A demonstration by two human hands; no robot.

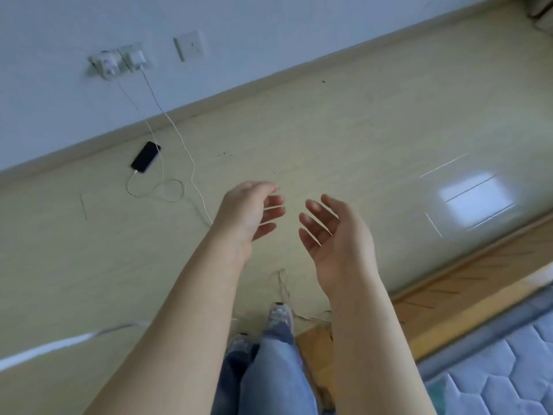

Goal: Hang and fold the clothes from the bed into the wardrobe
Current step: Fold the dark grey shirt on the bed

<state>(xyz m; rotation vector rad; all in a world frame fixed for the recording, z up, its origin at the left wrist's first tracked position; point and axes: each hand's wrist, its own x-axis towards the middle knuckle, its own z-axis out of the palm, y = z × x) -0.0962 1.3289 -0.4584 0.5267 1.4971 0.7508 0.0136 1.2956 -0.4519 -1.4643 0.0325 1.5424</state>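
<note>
Both of my hands are raised in front of me over the pale floor and hold nothing. My left hand (pixel 250 209) has relaxed, slightly bent fingers pointing right. My right hand (pixel 335 235) faces it, palm turned inward, fingers spread and loose. A small gap separates the two sets of fingertips. The bed shows only as a wooden frame (pixel 466 295) and a quilted mattress corner (pixel 490 363) at the lower right. No clothes and no wardrobe are in view.
A black phone (pixel 145 157) lies on the floor by the wall, on a white cable (pixel 167 190) that runs up to chargers in wall sockets (pixel 119 62). More cable trails near my feet (pixel 279 317). A skirting board runs along the wall.
</note>
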